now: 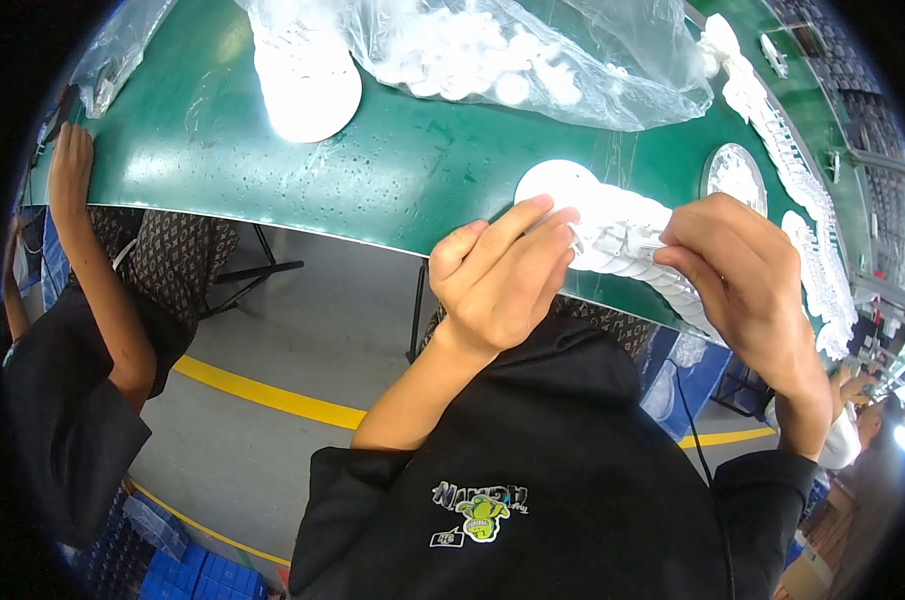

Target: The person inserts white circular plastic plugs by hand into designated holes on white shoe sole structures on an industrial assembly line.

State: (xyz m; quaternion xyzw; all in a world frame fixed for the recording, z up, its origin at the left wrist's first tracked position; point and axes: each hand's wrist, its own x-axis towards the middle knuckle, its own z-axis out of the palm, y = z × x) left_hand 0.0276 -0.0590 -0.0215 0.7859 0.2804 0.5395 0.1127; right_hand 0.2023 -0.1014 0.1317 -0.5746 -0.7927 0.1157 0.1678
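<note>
- One clear plastic bag point(532, 55) on the green table point(372, 170) holds white round parts, blurred by glare.
- A stack of white discs point(627, 245) lies sideways over the table's near edge.
- The left hand point(497, 275) and right hand point(737, 270) each pinch an end, partly hiding it.

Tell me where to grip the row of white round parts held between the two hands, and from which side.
Grip the stack of white discs at its two ends, one hand per side, as the left hand and right hand do. It lies sideways over the green table edge; pressing the ends inward probably keeps the discs together.
</note>
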